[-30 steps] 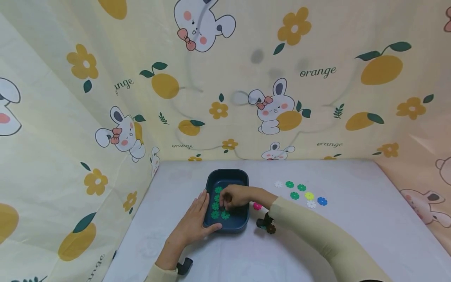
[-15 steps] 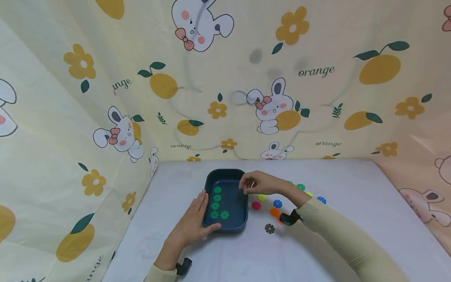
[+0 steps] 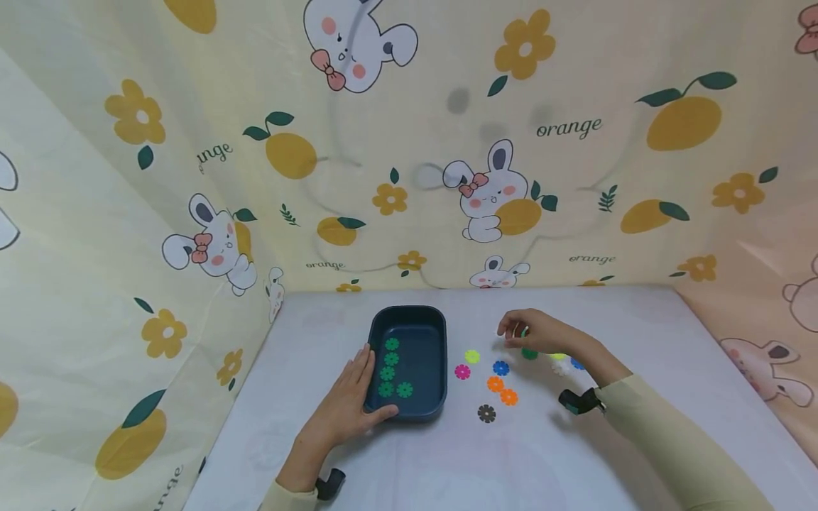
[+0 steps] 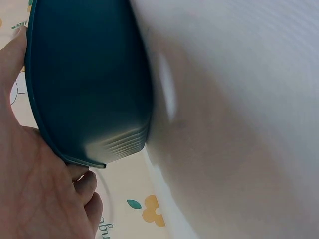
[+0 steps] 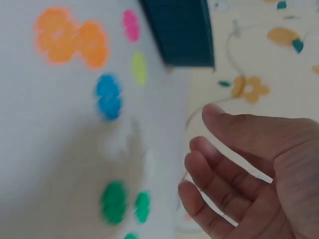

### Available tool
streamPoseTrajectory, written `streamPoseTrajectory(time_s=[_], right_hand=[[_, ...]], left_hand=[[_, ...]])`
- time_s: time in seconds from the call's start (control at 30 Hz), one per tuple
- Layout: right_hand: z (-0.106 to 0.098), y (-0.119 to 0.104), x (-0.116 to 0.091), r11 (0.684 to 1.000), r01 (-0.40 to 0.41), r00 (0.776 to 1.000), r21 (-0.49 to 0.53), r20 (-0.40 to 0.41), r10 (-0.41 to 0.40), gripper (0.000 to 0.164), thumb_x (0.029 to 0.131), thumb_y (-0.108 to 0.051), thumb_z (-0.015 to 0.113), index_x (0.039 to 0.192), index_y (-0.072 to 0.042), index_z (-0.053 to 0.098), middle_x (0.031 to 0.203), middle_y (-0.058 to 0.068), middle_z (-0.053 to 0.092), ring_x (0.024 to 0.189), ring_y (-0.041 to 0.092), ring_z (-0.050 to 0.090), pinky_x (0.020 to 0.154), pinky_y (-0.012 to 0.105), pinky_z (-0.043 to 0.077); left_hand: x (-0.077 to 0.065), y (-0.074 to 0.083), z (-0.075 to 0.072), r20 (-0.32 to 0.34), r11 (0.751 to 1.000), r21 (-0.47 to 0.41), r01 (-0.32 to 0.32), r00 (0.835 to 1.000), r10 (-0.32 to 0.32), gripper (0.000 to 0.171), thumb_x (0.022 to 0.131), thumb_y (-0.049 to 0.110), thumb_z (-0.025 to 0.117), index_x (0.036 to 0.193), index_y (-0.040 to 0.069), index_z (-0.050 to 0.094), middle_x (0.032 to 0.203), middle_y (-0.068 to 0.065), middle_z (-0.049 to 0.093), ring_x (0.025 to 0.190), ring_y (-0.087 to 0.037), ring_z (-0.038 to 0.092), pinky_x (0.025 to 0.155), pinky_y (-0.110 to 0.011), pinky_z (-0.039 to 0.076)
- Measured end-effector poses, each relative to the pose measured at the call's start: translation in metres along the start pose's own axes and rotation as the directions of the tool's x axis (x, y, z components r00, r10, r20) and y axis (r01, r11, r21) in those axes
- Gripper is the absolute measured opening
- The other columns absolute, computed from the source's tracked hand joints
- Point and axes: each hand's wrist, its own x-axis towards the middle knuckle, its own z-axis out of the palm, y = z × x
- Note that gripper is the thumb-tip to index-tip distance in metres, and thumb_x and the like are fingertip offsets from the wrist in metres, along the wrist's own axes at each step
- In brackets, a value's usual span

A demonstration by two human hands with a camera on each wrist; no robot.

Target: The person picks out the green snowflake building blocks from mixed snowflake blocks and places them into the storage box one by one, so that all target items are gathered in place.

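Observation:
A dark blue rectangular tray [image 3: 415,408] stands on the table, with several green flower-shaped plastic discs [image 3: 392,358] along its left side. My left hand [image 3: 341,404] rests against the tray's near left corner, fingers stretched along the left wall and thumb at the front rim. The left wrist view shows that hand at the rim of the tray [image 4: 89,74]. To the right of the tray, my right hand [image 3: 540,332] hovers over loose discs, fingers loosely bent. In the right wrist view, nothing sits between its thumb and fingers [image 5: 219,184]. A green disc [image 3: 529,353] shows beneath it.
Between tray and right hand lie a yellow disc [image 3: 472,356], a pink disc [image 3: 463,372], a blue disc [image 3: 501,368], two orange discs [image 3: 495,384] and a dark brown disc [image 3: 487,414]. A white disc [image 3: 561,367] lies below the right forearm. Patterned cloth [image 3: 383,177] walls the table.
My right hand has come out of the tray and moved right, over the loose discs, uncovering the ones beside the tray. The left hand has stayed at the tray's corner.

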Motion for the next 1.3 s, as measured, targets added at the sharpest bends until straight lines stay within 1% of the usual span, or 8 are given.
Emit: streamPoseTrajectory(time_s=[0.1, 0.2, 0.47, 0.67, 0.83, 1.07, 1.17, 1.3], right_hand=[[0.002, 0.015, -0.012, 0.999, -0.049, 0.998, -0.015, -0.027, 0.048, 0.016, 0.099, -0.009, 0.077, 0.113, -0.004, 0.072, 0.096, 0.001, 0.067, 0.089, 0.019, 0.060, 0.078, 0.027, 0.056], [0.004, 0.028, -0.021, 0.995, -0.083, 0.995, -0.050, -0.067, 0.079, 0.019, 0.096, -0.012, 0.081, 0.111, -0.004, 0.071, 0.096, 0.002, 0.066, 0.088, 0.020, 0.058, 0.076, 0.031, 0.055], [0.012, 0.047, -0.027, 0.960, -0.268, 0.959, -0.087, -0.124, 0.256, 0.033, 0.089, -0.026, 0.090, 0.111, -0.008, 0.072, 0.109, 0.008, 0.069, 0.100, 0.027, 0.059, 0.096, 0.050, 0.058], [0.017, 0.052, -0.024, 0.940, -0.333, 0.938, -0.076, -0.124, 0.323, 0.036, 0.088, -0.025, 0.092, 0.110, -0.007, 0.070, 0.105, 0.007, 0.066, 0.098, 0.026, 0.058, 0.094, 0.046, 0.058], [0.019, 0.047, -0.020, 0.957, -0.279, 0.954, -0.080, -0.134, 0.267, 0.033, 0.088, -0.016, 0.091, 0.106, -0.007, 0.065, 0.100, 0.006, 0.064, 0.095, 0.025, 0.057, 0.091, 0.042, 0.058], [0.019, 0.031, -0.016, 0.978, -0.192, 0.977, -0.076, -0.103, 0.184, 0.018, 0.096, -0.006, 0.080, 0.102, -0.012, 0.065, 0.097, 0.001, 0.066, 0.092, 0.022, 0.058, 0.086, 0.037, 0.057], [0.018, 0.027, -0.011, 0.988, -0.133, 0.988, -0.076, -0.095, 0.126, 0.013, 0.098, -0.004, 0.077, 0.101, -0.012, 0.067, 0.095, 0.000, 0.067, 0.090, 0.021, 0.058, 0.082, 0.034, 0.056], [0.017, 0.014, 0.000, 0.998, -0.053, 0.994, -0.021, -0.095, 0.050, 0.011, 0.099, -0.003, 0.076, 0.104, -0.012, 0.071, 0.098, -0.001, 0.070, 0.091, 0.020, 0.061, 0.084, 0.031, 0.060]], left_hand=[[0.000, 0.000, 0.000, 0.003, 1.000, 0.002, 0.002, 1.000, -0.002, 0.120, 0.093, 0.078, 0.064, 0.173, 0.007, 0.009, 0.182, -0.007, 0.001, 0.167, -0.024, 0.007, 0.136, -0.045, 0.012], [0.000, 0.000, 0.000, 0.002, 1.000, 0.002, 0.003, 1.000, -0.003, 0.120, 0.093, 0.078, 0.064, 0.173, 0.007, 0.009, 0.182, -0.006, 0.001, 0.167, -0.023, 0.006, 0.136, -0.044, 0.011], [-0.001, 0.000, 0.001, -0.003, 1.000, -0.011, 0.003, 1.000, -0.003, 0.119, 0.094, 0.075, 0.066, 0.173, 0.006, 0.010, 0.182, -0.006, 0.000, 0.167, -0.024, 0.007, 0.136, -0.046, 0.011], [-0.001, 0.000, 0.000, -0.008, 1.000, -0.012, -0.006, 1.000, 0.006, 0.118, 0.094, 0.074, 0.066, 0.173, 0.006, 0.011, 0.182, -0.007, 0.001, 0.167, -0.025, 0.007, 0.136, -0.047, 0.011], [-0.002, 0.001, -0.001, -0.012, 1.000, -0.010, -0.008, 1.000, 0.008, 0.118, 0.094, 0.074, 0.066, 0.173, 0.006, 0.011, 0.182, -0.007, 0.002, 0.167, -0.025, 0.007, 0.136, -0.047, 0.012], [-0.002, 0.000, -0.001, -0.013, 1.000, -0.010, -0.010, 1.000, 0.010, 0.118, 0.094, 0.075, 0.065, 0.172, 0.006, 0.011, 0.182, -0.008, 0.002, 0.167, -0.025, 0.008, 0.136, -0.046, 0.012], [-0.002, 0.000, 0.000, -0.015, 1.000, -0.007, -0.014, 1.000, 0.013, 0.118, 0.094, 0.075, 0.065, 0.172, 0.006, 0.011, 0.181, -0.008, 0.002, 0.167, -0.025, 0.008, 0.136, -0.045, 0.012], [-0.001, -0.002, 0.001, -0.014, 1.000, -0.005, -0.015, 1.000, 0.015, 0.118, 0.094, 0.075, 0.065, 0.173, 0.006, 0.009, 0.181, -0.008, 0.001, 0.167, -0.024, 0.006, 0.136, -0.044, 0.010]])
